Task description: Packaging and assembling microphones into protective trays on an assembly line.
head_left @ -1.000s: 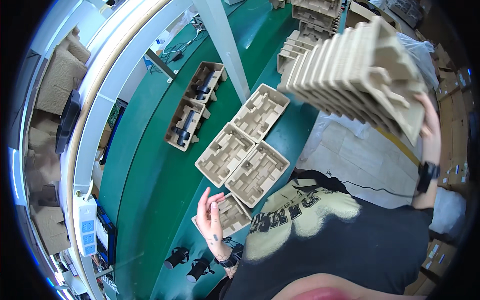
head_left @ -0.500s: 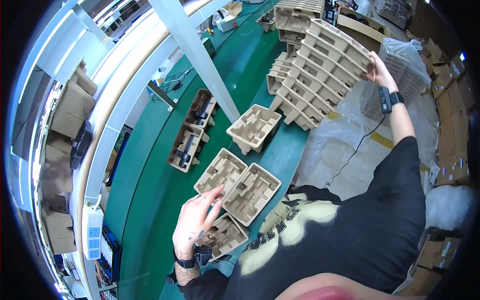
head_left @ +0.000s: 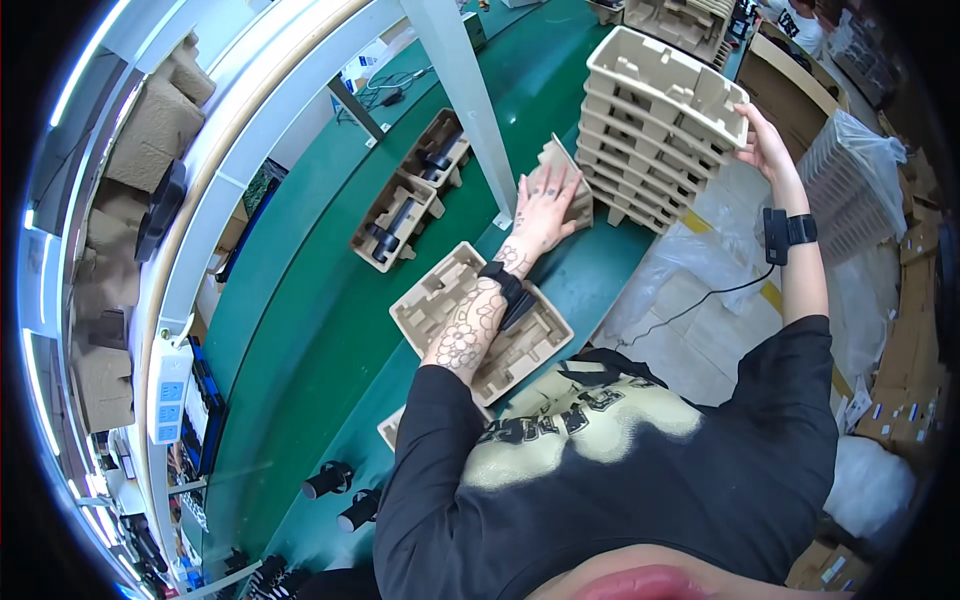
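A tall stack of beige moulded-pulp trays [head_left: 655,125] stands at the right edge of the green conveyor belt [head_left: 300,330]. My right hand [head_left: 765,145] grips the stack's top right corner. My left hand [head_left: 545,195] lies flat, fingers spread, on a single pulp tray [head_left: 565,165] beside the stack's lower left side. Two empty pulp trays [head_left: 440,295] lie on the belt under my left forearm.
Two more pulp trays [head_left: 400,215] holding dark cylindrical parts sit farther up the belt. A white post [head_left: 470,100] rises from the belt. Black cylindrical parts [head_left: 335,480] lie near the lower belt. A clear plastic bag [head_left: 850,190] and cardboard boxes stand at the right.
My right hand brought the stack down from the air onto the belt's edge. My left hand reached forward from near my body onto the single tray by the stack.
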Available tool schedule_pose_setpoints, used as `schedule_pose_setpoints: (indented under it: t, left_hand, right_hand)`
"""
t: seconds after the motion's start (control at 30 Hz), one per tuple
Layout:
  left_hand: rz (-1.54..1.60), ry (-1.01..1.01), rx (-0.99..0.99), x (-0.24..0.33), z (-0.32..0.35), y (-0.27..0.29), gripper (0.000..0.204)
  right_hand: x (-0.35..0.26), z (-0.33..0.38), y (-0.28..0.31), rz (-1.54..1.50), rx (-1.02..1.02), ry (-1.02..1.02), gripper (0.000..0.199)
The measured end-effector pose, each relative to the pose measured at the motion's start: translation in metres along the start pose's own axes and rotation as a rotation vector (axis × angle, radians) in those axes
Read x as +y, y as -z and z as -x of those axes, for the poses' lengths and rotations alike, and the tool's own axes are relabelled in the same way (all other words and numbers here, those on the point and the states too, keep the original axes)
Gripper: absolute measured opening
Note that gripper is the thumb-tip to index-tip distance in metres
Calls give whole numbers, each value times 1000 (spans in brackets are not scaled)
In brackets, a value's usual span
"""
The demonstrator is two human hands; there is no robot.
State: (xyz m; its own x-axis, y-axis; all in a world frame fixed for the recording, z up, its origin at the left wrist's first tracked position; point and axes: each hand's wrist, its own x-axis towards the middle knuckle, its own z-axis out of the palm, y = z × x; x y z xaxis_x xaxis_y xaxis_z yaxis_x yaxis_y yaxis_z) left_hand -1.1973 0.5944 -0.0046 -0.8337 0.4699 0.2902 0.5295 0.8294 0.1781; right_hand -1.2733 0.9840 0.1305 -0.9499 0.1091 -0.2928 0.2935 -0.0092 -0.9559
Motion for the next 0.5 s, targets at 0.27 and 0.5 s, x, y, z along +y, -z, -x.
schedule_pose_setpoints:
  t: [0.27,0.5]
  left_hand:
    - [26,34,-104,-23,15,17,34]
    - [86,283,-129,-36,75,21,41]
  right_hand:
    - [30,10,-2,310,360,380,46]
    - [0,106,-119,485,257,1019,21]
